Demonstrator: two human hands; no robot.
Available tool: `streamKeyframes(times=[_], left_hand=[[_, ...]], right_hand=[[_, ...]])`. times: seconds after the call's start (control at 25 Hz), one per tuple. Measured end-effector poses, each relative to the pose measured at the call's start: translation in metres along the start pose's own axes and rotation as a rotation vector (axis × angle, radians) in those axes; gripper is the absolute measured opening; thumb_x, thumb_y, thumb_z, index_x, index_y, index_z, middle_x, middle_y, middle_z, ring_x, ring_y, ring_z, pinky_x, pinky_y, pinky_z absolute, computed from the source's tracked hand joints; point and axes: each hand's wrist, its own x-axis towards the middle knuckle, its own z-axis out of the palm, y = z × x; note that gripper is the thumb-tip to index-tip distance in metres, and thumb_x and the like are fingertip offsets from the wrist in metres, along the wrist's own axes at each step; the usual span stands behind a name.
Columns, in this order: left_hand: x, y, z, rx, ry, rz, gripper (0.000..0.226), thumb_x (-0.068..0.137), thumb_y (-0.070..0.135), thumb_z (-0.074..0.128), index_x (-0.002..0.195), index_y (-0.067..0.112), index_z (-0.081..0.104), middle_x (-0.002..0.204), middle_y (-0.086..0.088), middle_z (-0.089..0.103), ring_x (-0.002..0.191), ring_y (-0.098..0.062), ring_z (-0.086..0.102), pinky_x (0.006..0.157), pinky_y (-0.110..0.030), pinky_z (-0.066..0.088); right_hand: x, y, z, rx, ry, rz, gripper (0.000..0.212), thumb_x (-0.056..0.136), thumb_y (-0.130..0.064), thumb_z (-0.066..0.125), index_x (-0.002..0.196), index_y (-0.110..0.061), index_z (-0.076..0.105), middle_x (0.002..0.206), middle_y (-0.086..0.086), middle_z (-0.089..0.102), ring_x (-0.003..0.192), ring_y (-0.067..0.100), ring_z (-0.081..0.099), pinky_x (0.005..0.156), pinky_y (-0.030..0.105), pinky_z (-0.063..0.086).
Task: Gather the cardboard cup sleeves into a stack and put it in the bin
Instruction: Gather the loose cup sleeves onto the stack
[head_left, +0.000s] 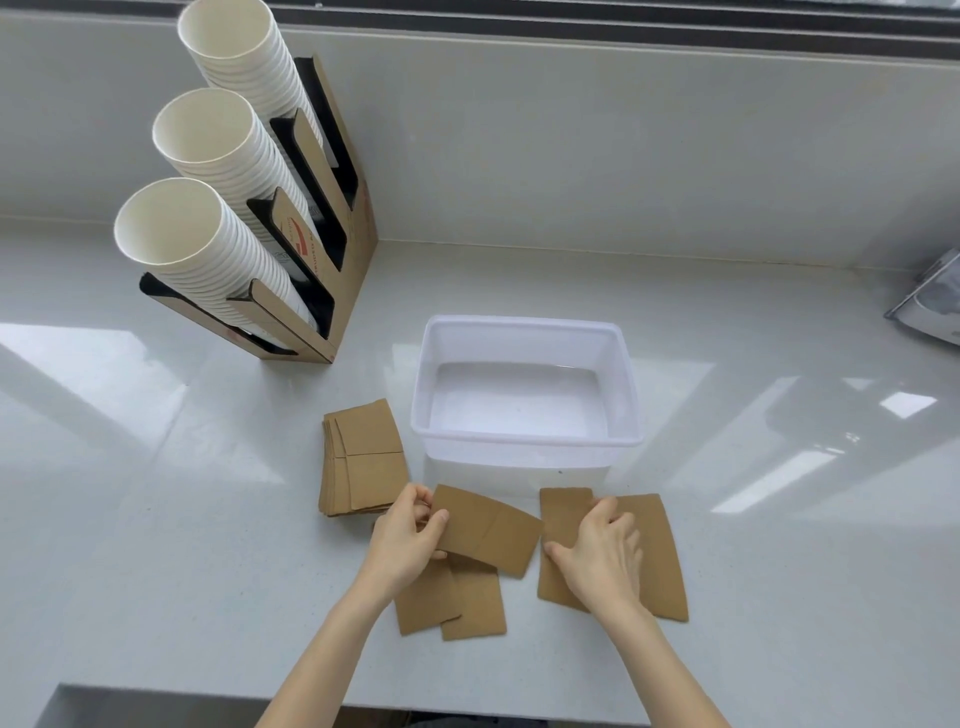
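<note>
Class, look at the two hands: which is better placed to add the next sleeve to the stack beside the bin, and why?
Left, probably. The left hand already pinches a sleeve and sits next to the stack. The right hand lies flat on other sleeves, farther from the stack.

A café counter (156, 519), with racked paper cups (208, 249).

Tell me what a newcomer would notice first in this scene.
Three tall slanted stacks of white paper cups in a cardboard holder dominate the far left of the counter. Mid-counter sits an empty translucent bin, with a pile of brown cup sleeves just left of it. Nearest the camera, the left hand pinches one sleeve while the right hand presses on others lying flat.
</note>
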Motion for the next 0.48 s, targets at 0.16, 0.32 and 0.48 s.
streamKeyframes(times=[0.16, 0.32, 0.48], left_hand=[[-0.003, 0.003, 0.000, -0.013, -0.003, 0.004, 0.015, 0.089, 0.014, 0.047, 0.078, 0.021, 0.042, 0.100, -0.017, 0.067, 0.088, -0.017, 0.060, 0.055, -0.016, 0.055], [-0.003, 0.003, 0.001, -0.004, -0.014, 0.013, 0.016, 0.090, 0.015, 0.046, 0.078, 0.026, 0.041, 0.101, -0.012, 0.067, 0.089, -0.017, 0.061, 0.070, -0.031, 0.058], [-0.002, 0.003, 0.003, 0.000, -0.034, 0.025, 0.012, 0.090, 0.015, 0.044, 0.089, 0.026, 0.046, 0.104, -0.006, 0.067, 0.097, -0.021, 0.060, 0.090, -0.047, 0.050]], right_hand=[[0.005, 0.002, -0.003, 0.194, -0.060, 0.016, 0.067, 0.082, -0.020, 0.064, 0.133, 0.002, 0.026, 0.127, 0.021, 0.034, 0.103, 0.034, 0.048, 0.090, 0.037, 0.041], [0.007, 0.006, -0.014, 0.465, -0.018, -0.051, 0.031, 0.092, -0.010, 0.044, 0.122, -0.003, 0.046, 0.126, 0.017, 0.041, 0.085, 0.019, 0.044, 0.077, 0.028, 0.037], [0.006, 0.003, -0.023, 0.596, 0.035, -0.174, 0.030, 0.094, -0.012, 0.039, 0.120, -0.010, 0.053, 0.119, 0.009, 0.057, 0.096, 0.017, 0.051, 0.083, 0.025, 0.040]])
